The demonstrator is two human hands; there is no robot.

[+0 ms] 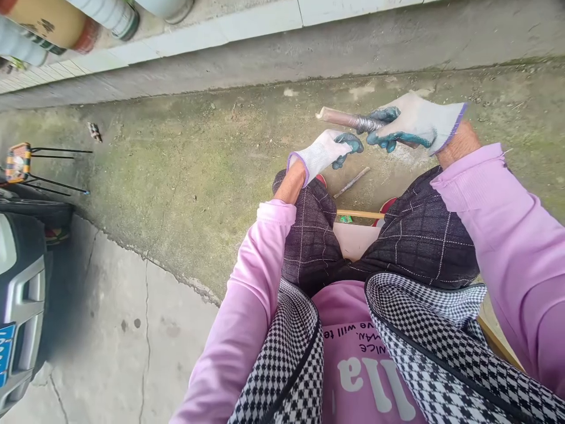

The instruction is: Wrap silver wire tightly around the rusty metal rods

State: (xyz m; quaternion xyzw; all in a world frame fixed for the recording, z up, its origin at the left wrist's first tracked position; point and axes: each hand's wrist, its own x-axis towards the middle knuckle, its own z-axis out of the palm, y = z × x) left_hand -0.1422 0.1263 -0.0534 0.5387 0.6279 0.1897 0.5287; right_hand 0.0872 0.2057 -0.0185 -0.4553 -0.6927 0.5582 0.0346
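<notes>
From where I stood, the person sat with knees apart, both hands in white gloves with dark teal fingers and purple cuffs. The right hand (415,122) had its grip clamped round a pale brownish rod (339,117), which was held above the ground in front of the knees. The rod's bare end stuck out to the left, and a silvery winding (367,123) circled it just beside the right fingers. The left hand (334,151) hung just below the rod, fingers curled inward; I could not tell whether its grip was pressed together on a thin strand or slightly apart, nor whether it touched the winding.

On the mossy ground (185,171) beneath lay a thin stick (352,182), aslant between the knees, near a yellowish bar (359,214). Well off to the left stood a small chair (18,163) with black legs, next to a parked car (37,282).
</notes>
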